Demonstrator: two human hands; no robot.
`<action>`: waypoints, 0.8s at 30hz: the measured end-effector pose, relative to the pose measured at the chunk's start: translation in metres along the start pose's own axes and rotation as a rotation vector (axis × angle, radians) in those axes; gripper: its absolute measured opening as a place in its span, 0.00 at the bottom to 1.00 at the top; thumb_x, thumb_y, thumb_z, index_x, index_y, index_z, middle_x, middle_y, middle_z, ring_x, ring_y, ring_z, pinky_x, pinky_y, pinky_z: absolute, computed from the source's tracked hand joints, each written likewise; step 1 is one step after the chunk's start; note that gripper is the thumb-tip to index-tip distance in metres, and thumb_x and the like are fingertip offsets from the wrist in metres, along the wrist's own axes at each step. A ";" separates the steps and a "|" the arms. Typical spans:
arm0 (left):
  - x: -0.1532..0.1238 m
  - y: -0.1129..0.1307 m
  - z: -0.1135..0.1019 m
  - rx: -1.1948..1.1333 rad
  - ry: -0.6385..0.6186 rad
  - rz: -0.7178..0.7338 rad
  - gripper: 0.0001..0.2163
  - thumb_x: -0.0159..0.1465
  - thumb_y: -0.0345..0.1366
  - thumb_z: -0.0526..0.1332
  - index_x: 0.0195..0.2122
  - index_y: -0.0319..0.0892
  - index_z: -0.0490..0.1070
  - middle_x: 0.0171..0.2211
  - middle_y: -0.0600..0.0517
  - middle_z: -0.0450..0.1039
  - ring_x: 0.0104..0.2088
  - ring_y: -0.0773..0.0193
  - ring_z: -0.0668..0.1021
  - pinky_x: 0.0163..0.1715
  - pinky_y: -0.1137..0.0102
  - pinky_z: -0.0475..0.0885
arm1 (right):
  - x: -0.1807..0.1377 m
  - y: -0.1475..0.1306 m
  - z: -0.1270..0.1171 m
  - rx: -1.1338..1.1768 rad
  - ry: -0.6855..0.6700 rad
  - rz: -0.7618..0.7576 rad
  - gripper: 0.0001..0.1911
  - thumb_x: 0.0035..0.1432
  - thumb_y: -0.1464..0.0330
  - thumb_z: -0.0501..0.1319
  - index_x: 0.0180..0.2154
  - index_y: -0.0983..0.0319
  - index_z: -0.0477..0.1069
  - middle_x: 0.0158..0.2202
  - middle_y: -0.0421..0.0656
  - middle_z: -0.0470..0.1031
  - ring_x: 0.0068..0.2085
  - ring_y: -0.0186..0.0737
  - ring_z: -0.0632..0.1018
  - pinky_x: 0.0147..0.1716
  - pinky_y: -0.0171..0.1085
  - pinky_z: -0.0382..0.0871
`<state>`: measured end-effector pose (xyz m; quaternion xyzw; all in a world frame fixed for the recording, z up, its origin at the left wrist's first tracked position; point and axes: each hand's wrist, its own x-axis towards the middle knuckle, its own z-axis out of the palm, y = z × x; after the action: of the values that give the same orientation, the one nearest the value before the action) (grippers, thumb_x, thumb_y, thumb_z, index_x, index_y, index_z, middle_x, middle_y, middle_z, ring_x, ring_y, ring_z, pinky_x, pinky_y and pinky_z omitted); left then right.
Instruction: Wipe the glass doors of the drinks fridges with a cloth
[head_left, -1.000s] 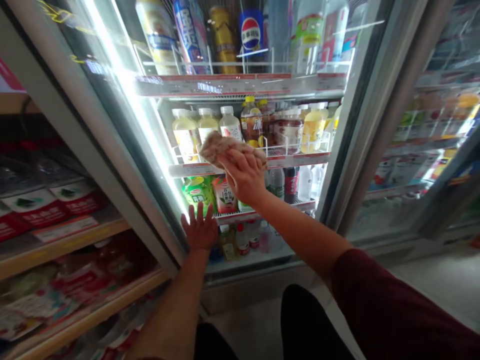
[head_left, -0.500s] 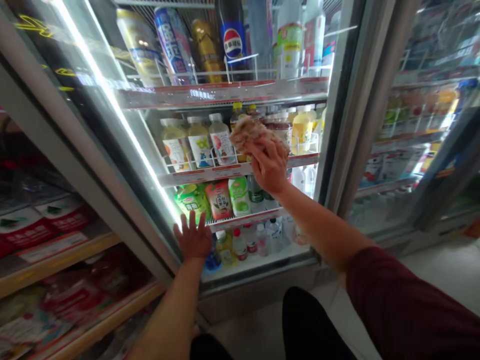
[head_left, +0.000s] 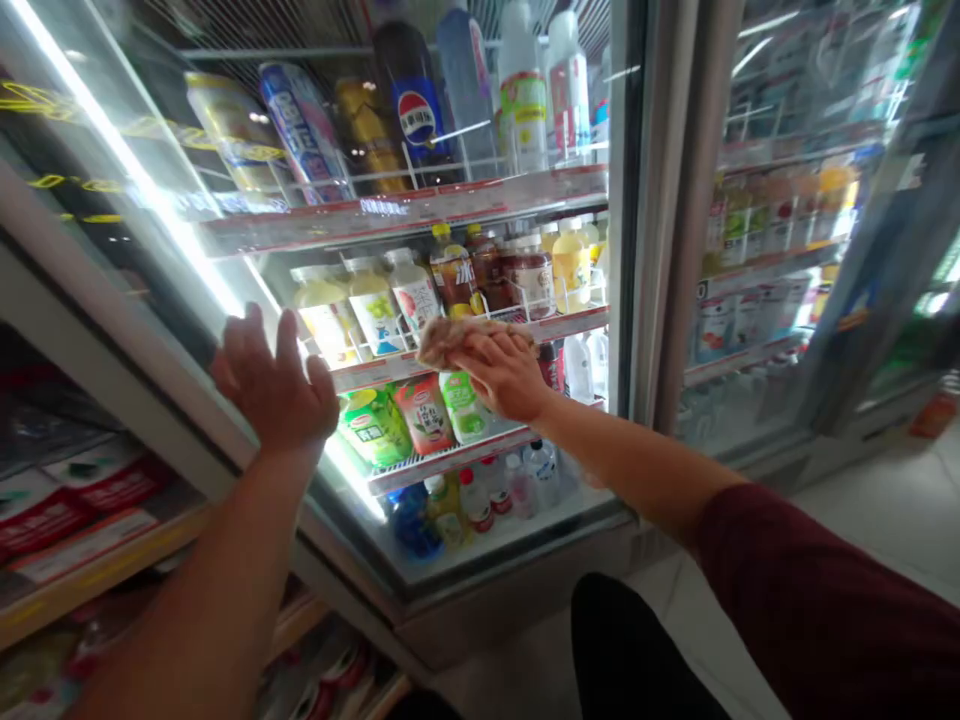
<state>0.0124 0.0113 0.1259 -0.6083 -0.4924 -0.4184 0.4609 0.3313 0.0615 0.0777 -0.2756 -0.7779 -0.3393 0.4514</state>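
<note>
Now left hand [head_left: 276,385] has risen from the door's lower edge, fingers spread flat on the glass door [head_left: 150,270]; right hand [head_left: 504,372] still grips the cloth [head_left: 450,335], wiping back along the middle shelf's front edge [head_left: 465,350].

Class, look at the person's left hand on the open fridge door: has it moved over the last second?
Yes. The left hand has slid up the door frame, from level with the lowest shelf of bottles to level with the yellow juice bottles two shelves higher.
</note>
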 end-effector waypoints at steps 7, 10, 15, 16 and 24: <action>0.011 0.002 -0.001 -0.045 -0.100 -0.085 0.34 0.74 0.51 0.45 0.76 0.34 0.51 0.78 0.40 0.40 0.78 0.47 0.41 0.74 0.44 0.33 | 0.024 -0.027 0.006 -0.002 -0.078 -0.105 0.23 0.75 0.63 0.54 0.67 0.48 0.67 0.65 0.41 0.69 0.56 0.46 0.68 0.53 0.46 0.62; 0.012 0.004 -0.003 -0.069 -0.132 -0.109 0.35 0.74 0.52 0.47 0.75 0.33 0.51 0.78 0.40 0.39 0.78 0.46 0.40 0.74 0.44 0.32 | 0.054 -0.025 0.003 -0.001 -0.054 -0.053 0.23 0.75 0.64 0.53 0.67 0.50 0.65 0.66 0.42 0.66 0.61 0.49 0.66 0.56 0.47 0.63; 0.015 0.003 -0.003 -0.068 -0.156 -0.124 0.36 0.75 0.53 0.47 0.75 0.30 0.50 0.78 0.39 0.37 0.78 0.46 0.37 0.73 0.44 0.30 | 0.068 -0.028 0.002 0.004 0.007 0.061 0.22 0.76 0.64 0.51 0.67 0.53 0.66 0.66 0.43 0.66 0.62 0.50 0.66 0.57 0.49 0.65; 0.015 0.003 -0.002 -0.072 -0.156 -0.124 0.36 0.75 0.53 0.46 0.75 0.30 0.50 0.78 0.39 0.37 0.78 0.46 0.37 0.73 0.44 0.30 | 0.063 -0.029 0.002 0.006 -0.031 -0.011 0.21 0.77 0.64 0.51 0.66 0.52 0.67 0.65 0.42 0.67 0.60 0.48 0.68 0.56 0.47 0.65; 0.016 0.000 0.001 -0.077 -0.178 -0.126 0.37 0.75 0.52 0.49 0.75 0.28 0.49 0.79 0.39 0.36 0.77 0.45 0.36 0.73 0.45 0.28 | 0.043 0.014 -0.006 -0.070 0.203 0.100 0.20 0.75 0.66 0.53 0.64 0.55 0.72 0.61 0.45 0.71 0.60 0.50 0.67 0.60 0.50 0.62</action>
<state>0.0148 0.0156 0.1407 -0.6281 -0.5523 -0.4095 0.3645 0.3259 0.0710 0.1222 -0.2939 -0.7012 -0.3695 0.5342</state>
